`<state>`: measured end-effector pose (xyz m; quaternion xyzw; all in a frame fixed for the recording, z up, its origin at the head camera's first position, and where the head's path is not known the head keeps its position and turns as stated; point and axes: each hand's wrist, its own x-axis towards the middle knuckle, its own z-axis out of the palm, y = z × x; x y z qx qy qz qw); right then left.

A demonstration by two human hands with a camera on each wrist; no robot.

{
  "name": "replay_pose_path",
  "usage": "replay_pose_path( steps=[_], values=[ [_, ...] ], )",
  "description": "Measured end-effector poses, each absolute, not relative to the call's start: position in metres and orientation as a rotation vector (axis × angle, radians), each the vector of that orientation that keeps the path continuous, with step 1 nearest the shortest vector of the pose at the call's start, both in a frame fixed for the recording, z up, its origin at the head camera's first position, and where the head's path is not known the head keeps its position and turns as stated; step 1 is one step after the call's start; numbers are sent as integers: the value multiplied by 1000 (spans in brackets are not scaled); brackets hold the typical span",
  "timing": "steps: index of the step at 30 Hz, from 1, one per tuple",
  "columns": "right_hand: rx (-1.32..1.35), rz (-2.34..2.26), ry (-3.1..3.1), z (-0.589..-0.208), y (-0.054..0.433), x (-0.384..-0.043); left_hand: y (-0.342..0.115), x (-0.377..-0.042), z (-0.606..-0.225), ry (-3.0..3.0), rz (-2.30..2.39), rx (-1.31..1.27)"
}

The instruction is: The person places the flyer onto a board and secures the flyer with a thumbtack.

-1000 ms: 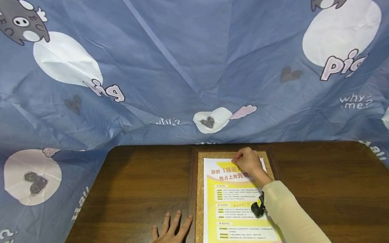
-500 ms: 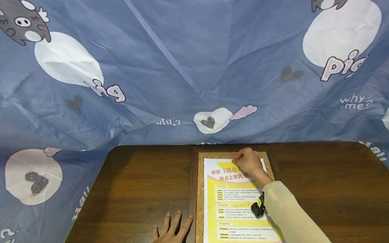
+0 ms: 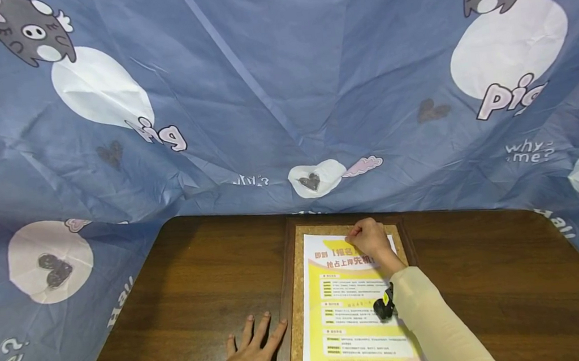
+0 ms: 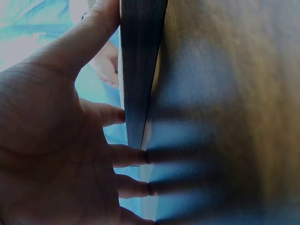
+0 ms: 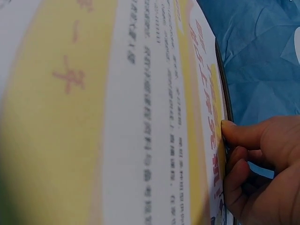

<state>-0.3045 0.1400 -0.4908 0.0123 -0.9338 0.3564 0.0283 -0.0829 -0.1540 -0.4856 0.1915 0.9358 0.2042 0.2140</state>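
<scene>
A yellow and white printed poster (image 3: 358, 334) lies on a framed cork board (image 3: 296, 338), which rests on the table. At the poster's top, right of its middle, is my right hand (image 3: 372, 243). Its fingers are curled, with the thumb and index fingertips close together at the paper. In the right wrist view the thumb tip touches the poster near its top edge; anything small between the fingertips is hidden. My left hand (image 3: 246, 358) lies with fingers spread beside the board's left side. The left wrist view has its thumb along the dark wooden frame (image 4: 140, 61).
The dark wooden table (image 3: 200, 278) extends to both sides of the board. A blue cloth (image 3: 261, 80) printed with pigs and hearts hangs behind and around it. A small black device (image 3: 384, 307) sits at my right wrist, over the poster.
</scene>
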Motion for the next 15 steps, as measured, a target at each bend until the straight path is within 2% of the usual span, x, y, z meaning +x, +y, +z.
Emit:
replay_pose_path(
  steps=[15],
  values=[
    [51,1195,-2845,-492,142,-305,-153,-84,-485,2582,581,515]
  ],
)
